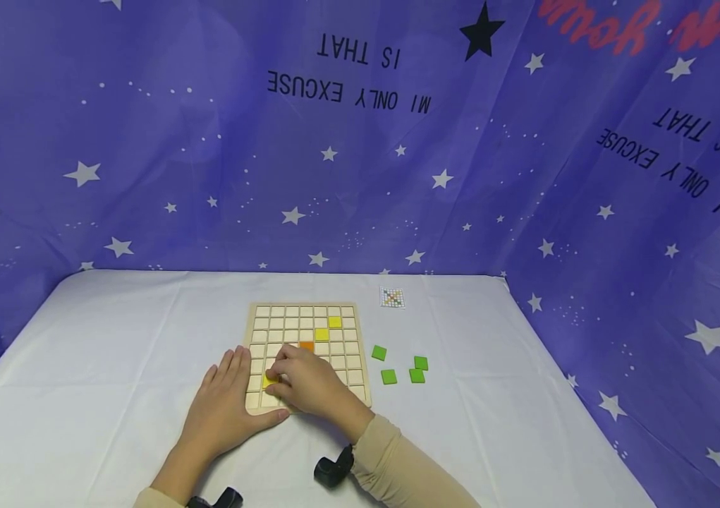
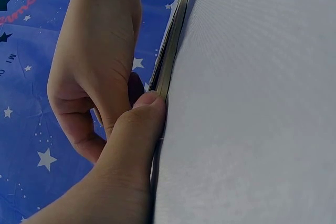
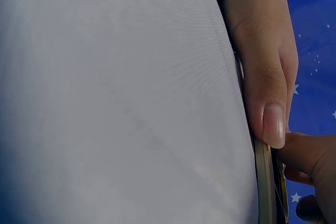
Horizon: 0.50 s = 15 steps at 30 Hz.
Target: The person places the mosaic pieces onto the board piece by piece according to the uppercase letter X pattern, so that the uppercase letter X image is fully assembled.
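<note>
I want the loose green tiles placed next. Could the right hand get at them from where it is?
Probably yes. The right hand rests on the wooden board, at a yellow tile, and the four green tiles lie loose on the cloth just right of the board, with nothing between.

I see a wooden grid board (image 1: 340, 353) lying flat on the white surface (image 1: 112, 339), its square cells mostly pale. A yellow tile (image 1: 269, 380) sits in a cell near the board's lower left corner, partly covered. Two more yellow tiles (image 1: 328, 327) lie in cells near the upper right, stepped diagonally, and an orange tile (image 1: 307, 346) sits just below them.
</note>
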Tool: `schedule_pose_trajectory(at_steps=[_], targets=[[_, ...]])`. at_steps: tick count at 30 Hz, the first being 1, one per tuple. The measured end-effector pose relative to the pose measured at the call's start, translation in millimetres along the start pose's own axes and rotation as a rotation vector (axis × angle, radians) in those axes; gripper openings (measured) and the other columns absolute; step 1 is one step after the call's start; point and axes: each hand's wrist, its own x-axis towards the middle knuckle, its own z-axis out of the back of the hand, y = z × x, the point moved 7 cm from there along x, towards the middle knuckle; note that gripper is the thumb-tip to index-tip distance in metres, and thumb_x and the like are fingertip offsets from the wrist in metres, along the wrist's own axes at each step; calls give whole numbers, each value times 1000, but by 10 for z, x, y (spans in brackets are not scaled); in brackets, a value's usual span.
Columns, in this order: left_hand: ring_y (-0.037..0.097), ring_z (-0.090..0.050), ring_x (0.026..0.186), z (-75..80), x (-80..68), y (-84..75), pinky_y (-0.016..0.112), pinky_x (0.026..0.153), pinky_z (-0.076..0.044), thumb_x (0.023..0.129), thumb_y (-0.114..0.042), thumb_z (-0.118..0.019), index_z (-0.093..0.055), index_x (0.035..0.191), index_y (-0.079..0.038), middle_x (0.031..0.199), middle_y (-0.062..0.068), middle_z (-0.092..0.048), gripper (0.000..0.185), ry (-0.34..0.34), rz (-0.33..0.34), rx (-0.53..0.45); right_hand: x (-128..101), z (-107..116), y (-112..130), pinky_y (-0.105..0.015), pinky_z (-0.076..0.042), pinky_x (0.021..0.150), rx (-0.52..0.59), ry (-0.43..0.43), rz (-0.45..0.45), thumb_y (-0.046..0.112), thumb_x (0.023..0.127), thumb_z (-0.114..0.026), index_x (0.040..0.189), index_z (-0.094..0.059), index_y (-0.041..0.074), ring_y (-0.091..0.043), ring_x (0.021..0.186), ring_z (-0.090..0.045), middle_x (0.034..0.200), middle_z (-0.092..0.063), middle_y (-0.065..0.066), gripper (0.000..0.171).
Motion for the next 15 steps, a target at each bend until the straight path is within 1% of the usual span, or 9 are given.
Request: schedule_pose_trajectory(at_steps=[5, 8, 12, 15], targets=[[43, -24, 149, -20, -5, 9, 60, 119, -20, 68, -90, -57, -26, 152, 10, 160, 26, -27, 134, -2, -2, 1, -33, 31, -18, -8, -42, 65, 1, 9, -10, 41, 92, -70, 108, -76, 26, 5, 80, -51, 101, -61, 15, 23], [43, -24, 149, -31, 2, 15, 60, 120, -20, 67, -91, -56, -25, 153, 9, 160, 26, -26, 135, 3, 5, -1, -75, 83, -93, -12, -46, 70, 9, 1, -32, 41, 94, -65, 116, -73, 26, 2, 84, -53, 103, -62, 14, 28], [43, -22, 150, -35, 18, 18, 60, 120, -19, 67, -91, -56, -24, 153, 9, 161, 26, -25, 136, 7, 14, -2, -164, 199, -303, -17, -49, 73, 36, -21, -96, 40, 97, -61, 124, -68, 23, -1, 84, -53, 103, -62, 12, 32], [44, -23, 150, -23, 21, 15, 60, 120, -20, 67, -90, -57, -24, 153, 9, 160, 26, -26, 135, 0, 13, -1, -255, 300, -536, -20, -49, 71, 74, -39, -170, 37, 98, -61, 126, -68, 22, -3, 81, -52, 101, -62, 10, 32]])
